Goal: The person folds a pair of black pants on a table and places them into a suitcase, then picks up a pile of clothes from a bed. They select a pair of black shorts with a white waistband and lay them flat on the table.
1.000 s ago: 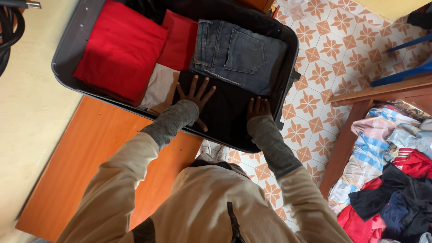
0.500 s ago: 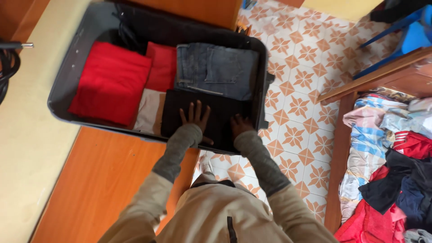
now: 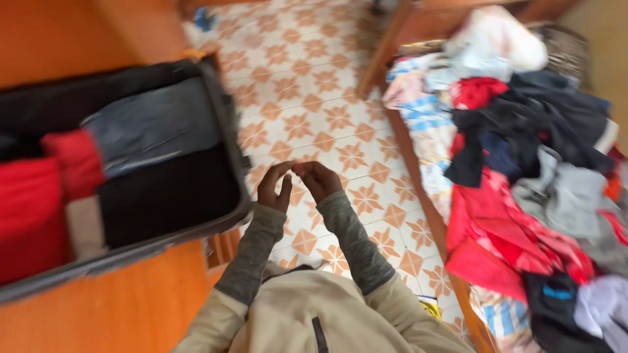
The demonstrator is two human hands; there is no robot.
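Open suitcase [image 3: 226, 117] lies on the orange tabletop [image 3: 131, 307], folded black garment [image 3: 167, 193] at its near corner. Beside it, over the tiled floor [image 3: 327, 111], left hand [image 3: 275, 186] and right hand [image 3: 318, 180] meet fingertip to fingertip, loosely curled, empty.

both arms bent inward, left hand [image 3: 275, 186] and right hand [image 3: 318, 180] empty, curled fingers meeting.

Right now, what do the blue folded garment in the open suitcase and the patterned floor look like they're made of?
The blue folded garment looks like denim: faded blue, a pale seam line, though blurred. The patterned floor looks like glazed ceramic tile: square grid joints, repeating orange stars, slight sheen.
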